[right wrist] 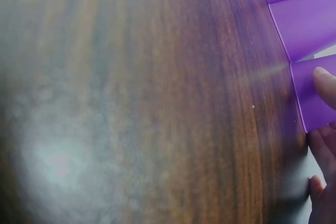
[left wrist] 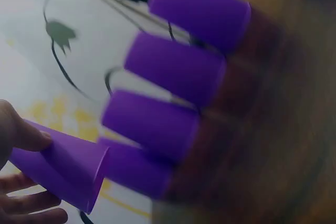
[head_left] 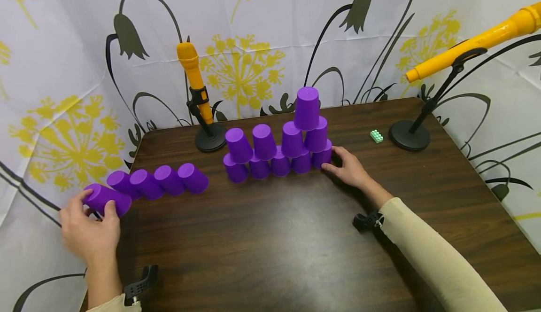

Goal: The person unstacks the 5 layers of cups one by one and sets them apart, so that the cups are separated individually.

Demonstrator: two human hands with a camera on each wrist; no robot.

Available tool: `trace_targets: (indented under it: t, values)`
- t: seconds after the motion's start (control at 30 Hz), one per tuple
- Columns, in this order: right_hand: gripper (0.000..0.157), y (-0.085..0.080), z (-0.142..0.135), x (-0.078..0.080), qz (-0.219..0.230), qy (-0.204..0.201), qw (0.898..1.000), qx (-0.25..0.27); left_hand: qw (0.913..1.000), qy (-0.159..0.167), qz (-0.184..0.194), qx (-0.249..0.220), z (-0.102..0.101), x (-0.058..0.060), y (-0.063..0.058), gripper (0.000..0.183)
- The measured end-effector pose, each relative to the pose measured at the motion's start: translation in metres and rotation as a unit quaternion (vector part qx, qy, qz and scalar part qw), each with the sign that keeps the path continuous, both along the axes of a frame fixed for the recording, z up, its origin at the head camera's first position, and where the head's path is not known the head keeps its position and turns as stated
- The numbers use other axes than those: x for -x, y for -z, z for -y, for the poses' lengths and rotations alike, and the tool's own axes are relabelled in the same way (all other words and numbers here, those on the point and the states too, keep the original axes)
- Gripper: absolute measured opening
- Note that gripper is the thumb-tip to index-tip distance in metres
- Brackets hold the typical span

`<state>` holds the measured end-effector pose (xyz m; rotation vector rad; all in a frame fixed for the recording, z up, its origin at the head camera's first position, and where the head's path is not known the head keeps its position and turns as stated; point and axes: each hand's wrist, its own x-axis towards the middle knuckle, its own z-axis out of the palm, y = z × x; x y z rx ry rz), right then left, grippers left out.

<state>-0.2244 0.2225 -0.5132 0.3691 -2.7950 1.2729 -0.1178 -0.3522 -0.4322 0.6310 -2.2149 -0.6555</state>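
Note:
In the head view my left hand point(head_left: 90, 225) grips a tilted purple cup point(head_left: 107, 199) at the left, thumb on one side and fingers on the other. The left wrist view shows that cup point(left wrist: 65, 166) with its mouth slanting toward the lower right. Right beside it stand several upside-down purple cups point(head_left: 145, 184) in a row. Mid-table is a stack of upside-down purple cups: a bottom row, a second row, and a single cup point(head_left: 307, 108) on top at the right. My right hand point(head_left: 348, 168) holds the bottom row's rightmost cup point(right wrist: 310, 90), thumb on its front.
Behind the cups, a yellow microphone point(head_left: 193, 70) stands on a black base. Another yellow microphone point(head_left: 469, 46) on a stand point(head_left: 409, 135) leans over the right back corner. A small mint-green toy brick point(head_left: 376, 136) lies near that stand. A patterned cloth point(head_left: 262, 20) hangs behind the brown table point(head_left: 270, 246).

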Motion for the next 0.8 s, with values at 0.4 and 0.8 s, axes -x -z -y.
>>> trace_targets:
  t: [0.4,0.8]
  values:
    - [0.062,0.0,0.0,0.001,-0.002,-0.004,1.0,-0.003,0.9963,0.033,0.079,-0.005,0.02,0.003,0.038,0.048]
    - [0.061,0.0,-0.001,0.001,-0.005,-0.004,1.0,-0.001,0.9953,0.033,0.089,-0.02,0.024,0.003,0.045,0.047]
